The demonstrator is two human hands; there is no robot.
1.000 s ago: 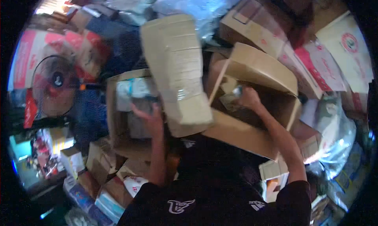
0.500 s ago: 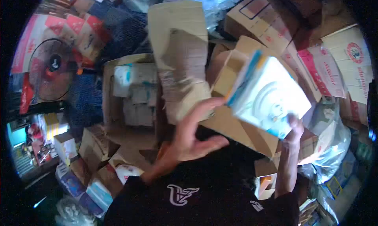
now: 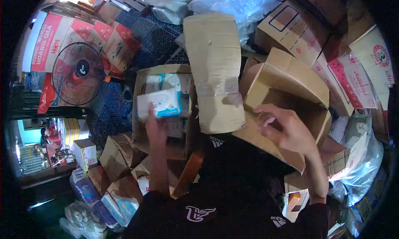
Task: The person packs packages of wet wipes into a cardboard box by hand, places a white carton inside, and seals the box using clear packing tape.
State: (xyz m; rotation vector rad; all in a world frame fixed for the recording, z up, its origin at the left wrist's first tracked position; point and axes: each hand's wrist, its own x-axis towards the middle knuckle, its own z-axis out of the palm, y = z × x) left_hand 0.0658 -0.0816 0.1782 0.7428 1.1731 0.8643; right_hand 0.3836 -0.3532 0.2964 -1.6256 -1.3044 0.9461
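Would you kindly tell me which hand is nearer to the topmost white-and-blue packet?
Left: the left hand is at the lower edge of the packet, while the right hand is off to its right, over a carton flap.

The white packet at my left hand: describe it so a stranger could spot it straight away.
Find the round fan, then look right to the open cardboard box beside the long cardboard piece. Within the box's outline is a white packet with a blue right end. Unlike the neighbouring packs, it lies askew, with the left hand against it.
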